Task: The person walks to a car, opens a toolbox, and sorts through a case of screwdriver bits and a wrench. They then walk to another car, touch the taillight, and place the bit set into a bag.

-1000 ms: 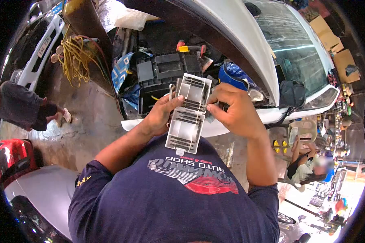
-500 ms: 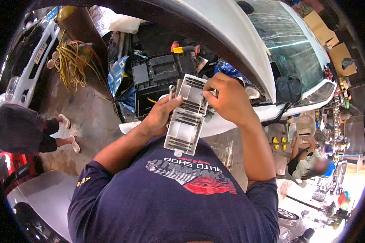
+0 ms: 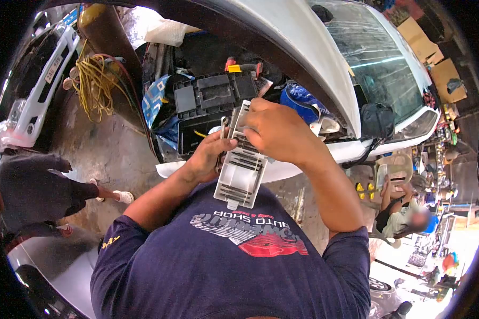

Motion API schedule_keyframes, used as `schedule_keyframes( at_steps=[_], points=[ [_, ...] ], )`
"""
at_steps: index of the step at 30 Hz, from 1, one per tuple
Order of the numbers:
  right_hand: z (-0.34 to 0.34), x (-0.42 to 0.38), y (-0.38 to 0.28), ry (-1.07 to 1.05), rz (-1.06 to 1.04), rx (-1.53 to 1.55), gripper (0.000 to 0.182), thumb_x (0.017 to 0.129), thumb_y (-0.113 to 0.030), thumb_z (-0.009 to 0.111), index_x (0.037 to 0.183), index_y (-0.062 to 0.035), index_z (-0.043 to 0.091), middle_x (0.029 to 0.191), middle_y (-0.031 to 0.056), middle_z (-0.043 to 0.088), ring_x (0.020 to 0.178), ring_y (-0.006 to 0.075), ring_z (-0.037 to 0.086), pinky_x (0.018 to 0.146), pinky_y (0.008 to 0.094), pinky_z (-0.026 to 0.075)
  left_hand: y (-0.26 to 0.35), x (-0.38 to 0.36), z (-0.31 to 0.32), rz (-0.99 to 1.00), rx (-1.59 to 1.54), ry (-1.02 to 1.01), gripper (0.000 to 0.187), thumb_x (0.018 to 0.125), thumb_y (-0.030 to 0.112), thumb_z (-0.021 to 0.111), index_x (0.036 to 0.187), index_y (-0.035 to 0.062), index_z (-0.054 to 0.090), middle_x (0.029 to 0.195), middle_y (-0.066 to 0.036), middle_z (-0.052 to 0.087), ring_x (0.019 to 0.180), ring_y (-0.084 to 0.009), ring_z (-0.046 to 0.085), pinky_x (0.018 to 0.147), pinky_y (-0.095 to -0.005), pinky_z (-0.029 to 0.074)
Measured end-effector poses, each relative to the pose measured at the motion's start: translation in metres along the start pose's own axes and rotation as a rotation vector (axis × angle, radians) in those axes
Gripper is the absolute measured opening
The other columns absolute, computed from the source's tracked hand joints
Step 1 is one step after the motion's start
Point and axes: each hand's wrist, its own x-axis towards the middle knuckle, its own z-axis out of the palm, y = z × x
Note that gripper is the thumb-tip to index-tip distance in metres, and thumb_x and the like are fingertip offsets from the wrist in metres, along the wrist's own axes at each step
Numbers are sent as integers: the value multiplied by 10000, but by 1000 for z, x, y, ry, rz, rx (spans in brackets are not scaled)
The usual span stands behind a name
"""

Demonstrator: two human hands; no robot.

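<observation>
The fingers of the right hand (image 3: 279, 127) are curled over the far half of the open bit case (image 3: 241, 174); whether anything is pinched by them cannot be told. The case's left edge is gripped by the left hand (image 3: 207, 153), thumb on top, with a wrench (image 3: 224, 123) held beside it. The case is pointed longways from the shirt (image 3: 228, 266) toward the black toolbox (image 3: 215, 94); black bits (image 3: 246, 162) are laid across it.
</observation>
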Motion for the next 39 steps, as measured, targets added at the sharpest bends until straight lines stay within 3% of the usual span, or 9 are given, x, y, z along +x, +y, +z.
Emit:
schedule_keyframes(
  at_steps=[1, 3, 12, 24, 26, 27, 30, 34, 39],
  points=[
    [2, 1, -1, -1, -1, 0, 201, 915, -183, 648, 965, -52, 792, 1001, 192, 685, 903, 432, 728, 846, 540, 590, -4, 1, -5, 1, -1, 1, 274, 1053, 192, 641, 1293, 63, 614, 881, 16, 661, 643, -62, 598, 524, -232, 492],
    [5, 3, -4, -47, 36, -15, 222, 922, -202, 646, 909, -46, 802, 992, 214, 679, 908, 441, 727, 849, 543, 587, -1, -1, 4, 13, 14, 30, 198, 1045, 172, 641, 1223, 87, 629, 774, 76, 554, 542, -25, 443, 438, -214, 348],
    [12, 12, 2, -35, 167, 141, 299, 942, -300, 678, 959, -42, 828, 1068, 254, 685, 996, 445, 721, 914, 542, 577, -3, 2, -6, 31, 75, -8, 175, 1043, 166, 646, 1202, 94, 642, 747, 82, 532, 541, -24, 432, 463, -216, 324],
    [17, 5, -12, -27, 420, 260, 240, 960, -266, 707, 1021, -79, 844, 1115, 245, 674, 1098, 435, 689, 980, 527, 543, -9, 8, -9, 30, 118, 70, 212, 1028, 164, 692, 1226, 96, 657, 754, 82, 577, 536, -22, 471, 476, -213, 366],
    [20, 5, -4, -26, 444, 247, 234, 925, -269, 748, 1039, -83, 832, 1107, 198, 704, 1076, 394, 701, 967, 482, 542, -5, 8, -2, 44, 133, 55, 236, 1028, 162, 691, 1250, 90, 657, 788, 68, 607, 560, -27, 495, 488, -217, 377],
    [21, 7, -1, -19, 447, 246, 234, 925, -269, 748, 1039, -83, 832, 1107, 198, 704, 1076, 394, 701, 967, 482, 542, 4, 1, 15, 19, 156, 129, 259, 1030, 159, 686, 1276, 82, 658, 838, 50, 640, 591, -26, 514, 504, -216, 385],
    [25, 9, 2, -63, 516, 326, 234, 925, -276, 744, 1014, -80, 836, 1104, 204, 713, 1072, 393, 704, 964, 477, 544, -5, 5, 0, 48, 177, 69, 277, 1027, 158, 686, 1291, 75, 657, 886, 35, 664, 618, -22, 528, 514, -215, 385],
    [21, 15, 2, -109, 526, 287, 218, 900, -253, 748, 993, -82, 847, 981, 218, 762, 969, 370, 753, 886, 467, 578, -14, 10, -9, 75, 212, 70, 269, 1025, 162, 687, 1279, 77, 667, 852, 42, 654, 599, -25, 515, 509, -220, 374],
    [20, 29, 9, -200, 462, 131, 222, 842, -211, 753, 979, -68, 851, 932, 242, 780, 903, 388, 783, 840, 475, 609, -15, 11, -16, 65, 299, 99, 112, 1007, 165, 699, 1095, 101, 671, 742, 66, 584, 544, -43, 469, 495, -232, 358]
  ],
)
